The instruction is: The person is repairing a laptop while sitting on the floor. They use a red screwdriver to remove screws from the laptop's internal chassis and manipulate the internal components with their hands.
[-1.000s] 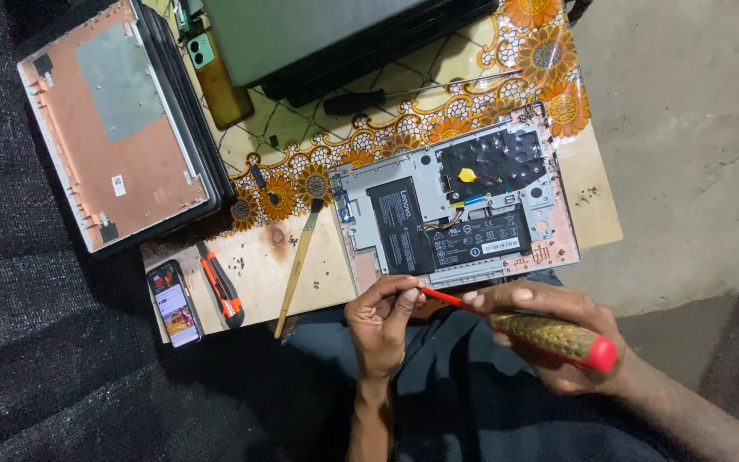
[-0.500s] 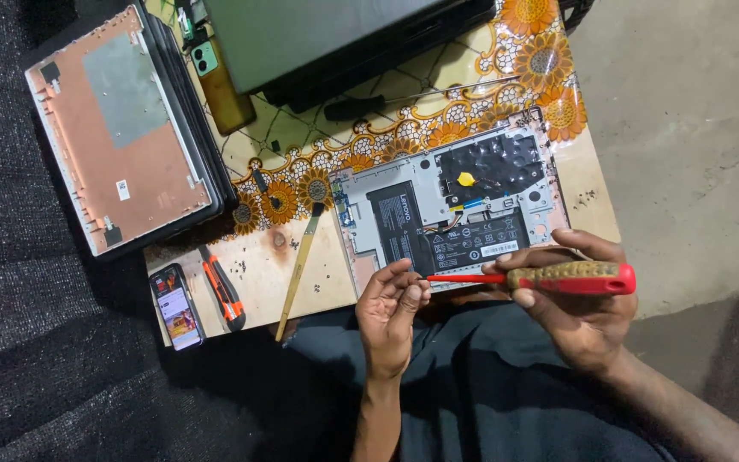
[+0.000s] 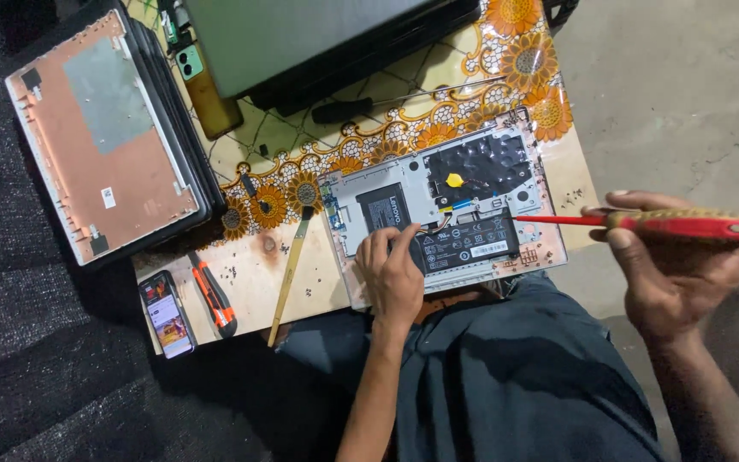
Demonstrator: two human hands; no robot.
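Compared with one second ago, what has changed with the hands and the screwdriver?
The left hand left the screwdriver's tip and moved up onto the opened laptop, by its black battery. The right hand swung the red screwdriver out to the right, level, tip toward the laptop. The phone, orange cutter and brush stayed put.

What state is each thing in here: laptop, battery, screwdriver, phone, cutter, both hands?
Open laptop: bottom cover off, internals exposed.
Battery: seated in the chassis.
Red screwdriver: held level, tip at the laptop's right edge.
Right hand: shut on the screwdriver handle.
Left hand: fingers resting on the battery's left end.
Phone: screen lit.
Orange utility knife: lying unused.
Removed cover: inside up.
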